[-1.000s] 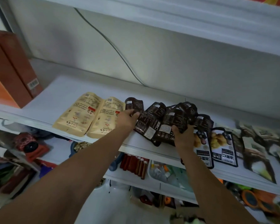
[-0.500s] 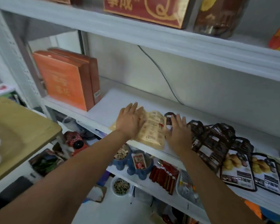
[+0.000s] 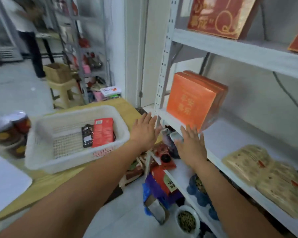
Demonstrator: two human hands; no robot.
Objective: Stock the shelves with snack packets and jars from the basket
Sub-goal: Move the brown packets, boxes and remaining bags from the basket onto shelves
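Observation:
A white plastic basket (image 3: 41,158) sits on a wooden table at the left. Inside it lie a red packet (image 3: 102,132) and a dark packet (image 3: 86,137). My left hand (image 3: 144,131) hovers flat and empty just right of the basket. My right hand (image 3: 191,145) is spread and empty in front of the white shelf edge (image 3: 218,162). Two beige snack packets (image 3: 263,176) lie on that shelf at the right. Two jars (image 3: 9,129) stand left of the basket.
Orange boxes (image 3: 191,107) stand upright on the shelf's left end. Red boxes (image 3: 217,16) fill the shelf above. Lower shelves hold bowls and boxes. A person stands at the far left by a stool (image 3: 64,90) carrying a cardboard box. White paper lies on the table's near corner.
Both hands have left the packets on the shelf and swung left, empty, toward the basket. My view turned left, bringing the table, basket and jars into sight.

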